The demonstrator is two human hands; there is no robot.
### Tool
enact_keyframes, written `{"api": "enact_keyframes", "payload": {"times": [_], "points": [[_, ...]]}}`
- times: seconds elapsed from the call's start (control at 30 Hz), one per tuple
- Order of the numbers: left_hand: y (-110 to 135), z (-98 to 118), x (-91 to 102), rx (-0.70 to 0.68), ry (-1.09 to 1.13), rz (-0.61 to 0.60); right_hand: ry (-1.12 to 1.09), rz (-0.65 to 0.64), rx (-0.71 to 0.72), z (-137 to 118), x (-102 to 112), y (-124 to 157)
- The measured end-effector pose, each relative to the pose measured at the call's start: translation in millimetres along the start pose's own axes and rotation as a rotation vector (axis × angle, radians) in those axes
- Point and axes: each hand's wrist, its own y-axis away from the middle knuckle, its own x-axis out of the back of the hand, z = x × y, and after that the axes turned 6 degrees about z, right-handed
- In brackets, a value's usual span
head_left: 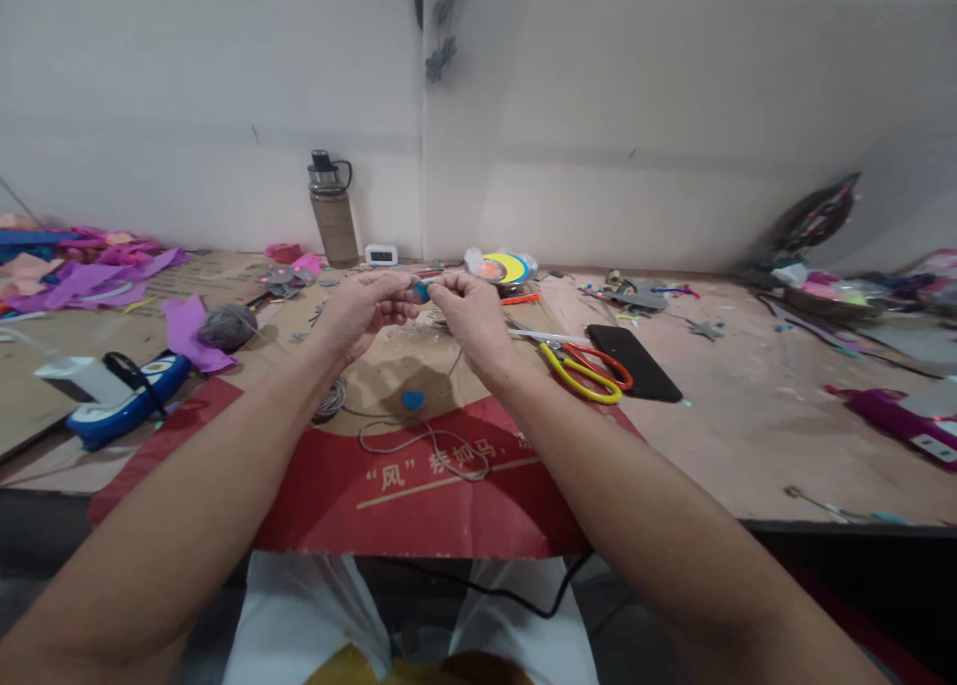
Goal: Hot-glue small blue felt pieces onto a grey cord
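Left hand (368,311) and right hand (473,316), both nearly closed, pinch a blue scrap (422,291); scissors (574,352) lie right; a yarn ball (227,326) sits left.

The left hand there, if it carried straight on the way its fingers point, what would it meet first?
The left hand would first meet the small blue piece between the hands, then probably the right hand, though depth is hard to judge here.
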Motion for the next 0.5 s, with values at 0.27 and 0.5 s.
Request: {"api": "enact_keyframes", "payload": {"times": [0.27, 0.5], "points": [[6.2, 2.9, -2.8, -0.239, -0.404, 0.039, 0.090, -0.027, -0.005, -0.7, -0.8, 3.6], [2.2, 1.9, 1.0, -0.127, -0.272, 0.006, 0.106, -0.028, 0.000, 0.0, -1.3, 5.1]]}}
